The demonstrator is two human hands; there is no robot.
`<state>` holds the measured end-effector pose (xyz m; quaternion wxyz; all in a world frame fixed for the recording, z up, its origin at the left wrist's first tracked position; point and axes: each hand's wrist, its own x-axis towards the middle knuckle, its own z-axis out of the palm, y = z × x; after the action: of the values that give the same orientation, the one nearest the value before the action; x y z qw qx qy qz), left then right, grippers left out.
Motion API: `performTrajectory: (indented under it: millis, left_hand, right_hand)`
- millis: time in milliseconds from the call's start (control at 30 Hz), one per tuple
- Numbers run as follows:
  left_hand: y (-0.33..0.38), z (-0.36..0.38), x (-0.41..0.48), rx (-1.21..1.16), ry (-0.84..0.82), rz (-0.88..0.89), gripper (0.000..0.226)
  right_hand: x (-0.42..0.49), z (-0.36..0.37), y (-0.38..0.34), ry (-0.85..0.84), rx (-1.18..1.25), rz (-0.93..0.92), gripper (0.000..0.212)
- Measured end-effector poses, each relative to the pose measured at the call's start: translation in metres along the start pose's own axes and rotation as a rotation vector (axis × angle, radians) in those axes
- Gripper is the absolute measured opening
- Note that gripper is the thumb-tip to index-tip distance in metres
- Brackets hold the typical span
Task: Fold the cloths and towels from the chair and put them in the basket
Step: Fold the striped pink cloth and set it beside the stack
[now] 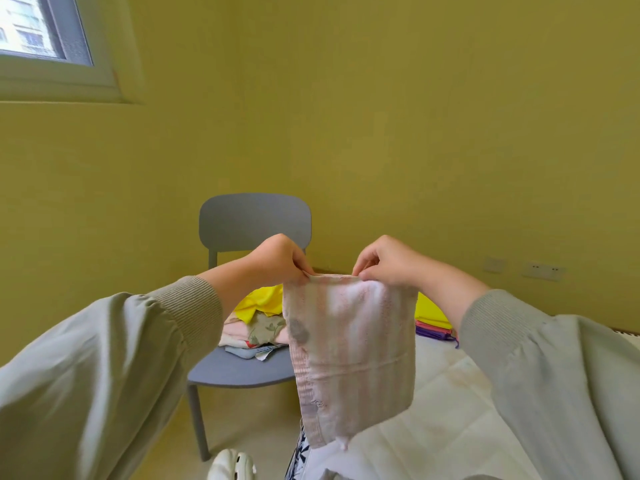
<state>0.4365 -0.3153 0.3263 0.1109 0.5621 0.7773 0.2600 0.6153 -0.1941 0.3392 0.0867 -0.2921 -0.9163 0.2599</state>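
While the pink towel [349,344] hangs in the air, left hand [277,261] and right hand [388,261] each pinch a top corner, chair [252,223] pile [256,323] behind.

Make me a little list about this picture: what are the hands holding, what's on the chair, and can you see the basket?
held thing: pink striped towel, hanging down in the air
left hand: pinches the towel's top left corner
right hand: pinches its top right corner
chair: grey, by the yellow wall
on the seat: pile of cloths, with a yellow cloth on top
basket: not in view
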Motion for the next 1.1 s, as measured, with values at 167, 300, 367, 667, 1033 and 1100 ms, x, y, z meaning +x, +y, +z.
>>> performTrajectory:
  millis: [167,300,367,667,1033,1100]
  left_hand:
    - [0.005,-0.008,-0.005,0.071,0.019,0.014,0.020]
    - [0.010,-0.012,-0.008,0.089,0.009,0.012,0.024]
    - [0.011,-0.011,-0.010,0.090,-0.042,-0.007,0.025]
    - [0.023,0.015,-0.020,-0.190,-0.077,-0.024,0.013]
    - [0.041,0.007,-0.031,0.018,0.107,0.152,0.019]
    - [0.041,0.002,-0.033,0.090,0.123,0.202,0.018]
  right_hand:
    - [-0.002,-0.003,-0.008,-0.010,-0.071,0.018,0.019]
    - [-0.005,-0.002,-0.012,0.089,-0.045,0.019,0.008]
    - [-0.006,-0.003,-0.016,0.116,-0.027,0.006,0.005]
    - [-0.015,-0.010,-0.033,0.086,-0.149,-0.036,0.014]
    - [-0.031,-0.014,-0.038,0.107,-0.303,-0.037,0.006]
    - [-0.034,-0.013,-0.037,0.067,-0.376,-0.026,0.025]
